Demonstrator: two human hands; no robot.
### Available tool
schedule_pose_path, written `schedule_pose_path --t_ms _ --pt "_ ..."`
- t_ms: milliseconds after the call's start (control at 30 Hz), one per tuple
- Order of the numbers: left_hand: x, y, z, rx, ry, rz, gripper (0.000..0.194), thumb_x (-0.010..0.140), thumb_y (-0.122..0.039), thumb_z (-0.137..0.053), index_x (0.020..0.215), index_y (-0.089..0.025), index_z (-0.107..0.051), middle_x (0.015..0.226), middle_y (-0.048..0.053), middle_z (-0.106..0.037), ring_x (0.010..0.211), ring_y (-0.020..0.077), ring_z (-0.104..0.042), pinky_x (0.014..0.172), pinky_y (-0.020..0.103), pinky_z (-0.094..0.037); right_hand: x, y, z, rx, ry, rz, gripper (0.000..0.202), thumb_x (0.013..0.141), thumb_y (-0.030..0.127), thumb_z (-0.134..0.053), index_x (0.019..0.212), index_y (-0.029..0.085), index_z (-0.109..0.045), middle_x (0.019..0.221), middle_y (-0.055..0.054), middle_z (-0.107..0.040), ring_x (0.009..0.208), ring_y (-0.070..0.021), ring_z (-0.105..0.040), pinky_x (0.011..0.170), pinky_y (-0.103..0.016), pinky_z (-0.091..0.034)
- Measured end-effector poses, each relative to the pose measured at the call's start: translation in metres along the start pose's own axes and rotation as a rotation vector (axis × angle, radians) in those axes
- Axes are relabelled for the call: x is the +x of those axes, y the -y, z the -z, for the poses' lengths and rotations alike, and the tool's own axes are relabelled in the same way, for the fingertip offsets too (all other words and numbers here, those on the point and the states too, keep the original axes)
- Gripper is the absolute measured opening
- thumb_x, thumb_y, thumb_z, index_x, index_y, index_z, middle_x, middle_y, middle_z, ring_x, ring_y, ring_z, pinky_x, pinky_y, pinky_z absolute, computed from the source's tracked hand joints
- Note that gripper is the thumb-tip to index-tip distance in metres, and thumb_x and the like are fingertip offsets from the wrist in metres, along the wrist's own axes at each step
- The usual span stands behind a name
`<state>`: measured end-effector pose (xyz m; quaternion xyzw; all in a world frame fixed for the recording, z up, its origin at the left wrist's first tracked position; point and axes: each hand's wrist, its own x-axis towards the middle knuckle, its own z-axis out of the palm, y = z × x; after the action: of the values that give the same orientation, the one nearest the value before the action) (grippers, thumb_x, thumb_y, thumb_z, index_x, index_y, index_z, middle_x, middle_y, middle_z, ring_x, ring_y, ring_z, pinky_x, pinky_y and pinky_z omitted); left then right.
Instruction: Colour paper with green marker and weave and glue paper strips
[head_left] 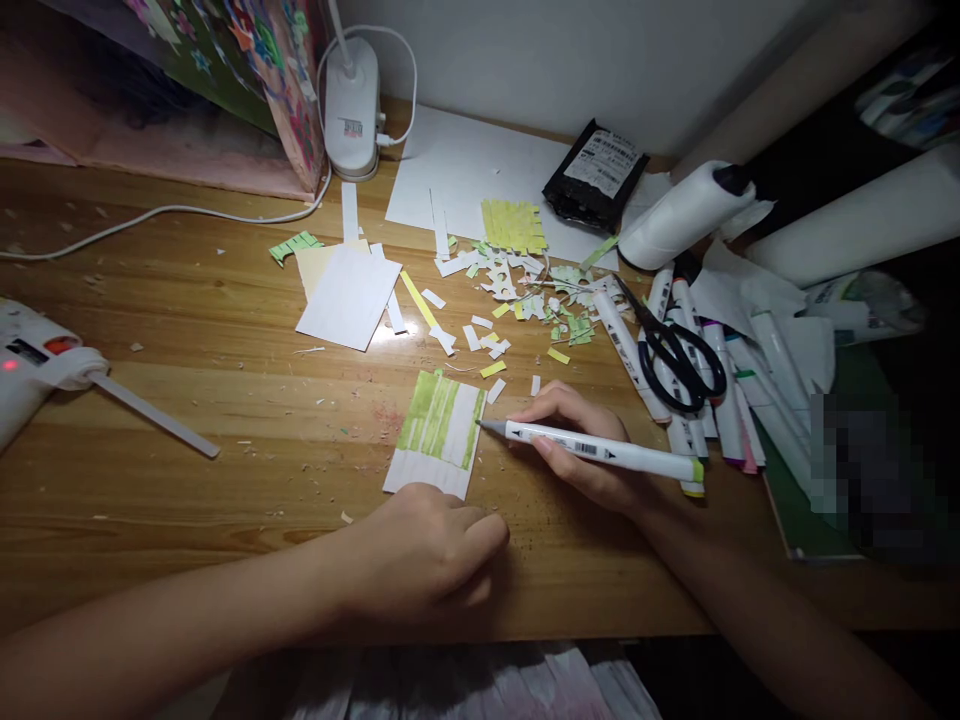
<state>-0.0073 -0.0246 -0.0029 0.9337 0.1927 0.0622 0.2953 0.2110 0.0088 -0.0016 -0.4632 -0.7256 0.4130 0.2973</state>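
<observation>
A small white paper card (pixel 459 420) lies on the wooden table, partly filled with green stripes and bare along its lower strip. My right hand (pixel 577 440) is closed around a white marker (pixel 600 450) with a grey nib holder and a green end. The marker's nib touches the card's right edge. My left hand (pixel 442 550) is curled into a loose fist at the card's lower edge, its fingers folded under. Whatever those fingers hold, if anything, is hidden.
Paper scraps (pixel 517 290) lie behind the card, near white paper squares (pixel 352 295). Black scissors (pixel 675 360) rest on several markers (pixel 626 350) at right. A glue gun (pixel 37 360) with a glue stick is at left. A black packet (pixel 596 180) and paper roll (pixel 682 215) stand behind.
</observation>
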Motion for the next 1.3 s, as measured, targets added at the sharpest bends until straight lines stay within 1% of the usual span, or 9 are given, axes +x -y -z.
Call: schedule_pose_path --t_ms 167,367,567,700,833,933,1067,1200,1300 --pt "0.0000 -0.0006 0.0004 0.007 0.008 0.010 0.005 0.084 -0.018 -0.040 0.081 -0.019 -0.043 0.070 -0.002 -0.060 0.052 0.0139 -0.052 0.047 0.029 -0.037 -0.0007 -0.0018 -0.0009 -0.015 0.110 0.144 0.025 0.076 0.021 -0.061 0.101 0.022 -0.059 0.083 -0.003 -0.059 0.075 -0.0163 -0.052 0.065 -0.029 -0.042" --pt "-0.0007 -0.0003 0.0009 0.020 0.025 0.004 0.003 0.084 -0.020 -0.042 0.081 -0.019 -0.043 0.072 -0.001 -0.062 0.054 0.0144 -0.053 0.046 0.029 -0.036 -0.0012 -0.0044 -0.0040 0.007 0.166 0.232 0.025 0.072 0.019 -0.063 0.097 0.022 -0.062 0.076 -0.003 -0.060 0.073 -0.0159 -0.051 0.062 -0.028 -0.043" --pt "0.0004 -0.0004 0.0010 0.025 0.036 0.018 0.004 0.084 -0.021 -0.043 0.081 -0.019 -0.044 0.072 0.000 -0.062 0.054 0.0147 -0.054 0.046 0.028 -0.036 -0.0012 -0.0058 -0.0058 -0.056 0.095 0.199 0.025 0.071 0.014 -0.064 0.095 0.022 -0.062 0.080 -0.003 -0.063 0.075 -0.0158 -0.052 0.064 -0.027 -0.045" --pt "0.0001 -0.0011 0.0022 0.014 0.037 0.020 0.005 0.084 -0.021 -0.042 0.081 -0.019 -0.044 0.071 0.000 -0.061 0.054 0.0153 -0.054 0.047 0.028 -0.038 -0.0013 -0.0053 -0.0063 -0.053 0.150 0.246 0.025 0.070 0.016 -0.065 0.094 0.022 -0.062 0.076 -0.002 -0.063 0.074 -0.0157 -0.052 0.063 -0.027 -0.044" --pt "0.0001 -0.0016 0.0029 0.004 0.031 0.016 0.004 0.084 -0.021 -0.042 0.081 -0.018 -0.044 0.071 0.000 -0.061 0.054 0.0156 -0.054 0.047 0.028 -0.038 -0.0016 -0.0051 -0.0060 -0.073 0.121 0.204 0.026 0.071 0.015 -0.063 0.096 0.023 -0.061 0.081 -0.003 -0.064 0.076 -0.0166 -0.053 0.067 -0.030 -0.045" --pt "0.0001 -0.0017 0.0025 0.010 0.029 0.011 0.004 0.084 -0.021 -0.043 0.081 -0.018 -0.043 0.070 0.000 -0.061 0.053 0.0156 -0.054 0.047 0.027 -0.038 -0.0022 -0.0063 -0.0059 -0.065 0.177 0.231 0.027 0.071 0.017 -0.064 0.097 0.023 -0.061 0.080 -0.003 -0.063 0.076 -0.0171 -0.053 0.066 -0.030 -0.045" --pt "-0.0002 -0.0015 0.0017 0.007 0.022 0.013 0.004 0.084 -0.021 -0.043 0.081 -0.018 -0.043 0.070 0.000 -0.061 0.053 0.0150 -0.054 0.047 0.026 -0.038 -0.0027 -0.0067 -0.0059 -0.073 0.132 0.204 0.026 0.072 0.017 -0.064 0.098 0.022 -0.060 0.082 -0.003 -0.063 0.077 -0.0172 -0.053 0.067 -0.031 -0.046" --pt "-0.0002 -0.0010 0.0013 0.007 0.030 0.012 0.004 0.084 -0.020 -0.042 0.081 -0.018 -0.043 0.070 0.000 -0.060 0.054 0.0151 -0.054 0.048 0.026 -0.038 -0.0019 -0.0048 -0.0050 -0.056 0.185 0.228 0.027 0.071 0.017 -0.065 0.097 0.022 -0.061 0.080 -0.003 -0.063 0.076 -0.0171 -0.052 0.065 -0.030 -0.045" --pt "-0.0002 -0.0003 0.0009 0.006 0.028 0.008 0.004 0.084 -0.021 -0.042 0.082 -0.018 -0.043 0.071 0.000 -0.061 0.054 0.0152 -0.054 0.048 0.027 -0.038 -0.0014 -0.0042 -0.0046 -0.059 0.154 0.209 0.026 0.072 0.016 -0.064 0.097 0.022 -0.061 0.081 -0.003 -0.063 0.077 -0.0169 -0.052 0.067 -0.030 -0.045"
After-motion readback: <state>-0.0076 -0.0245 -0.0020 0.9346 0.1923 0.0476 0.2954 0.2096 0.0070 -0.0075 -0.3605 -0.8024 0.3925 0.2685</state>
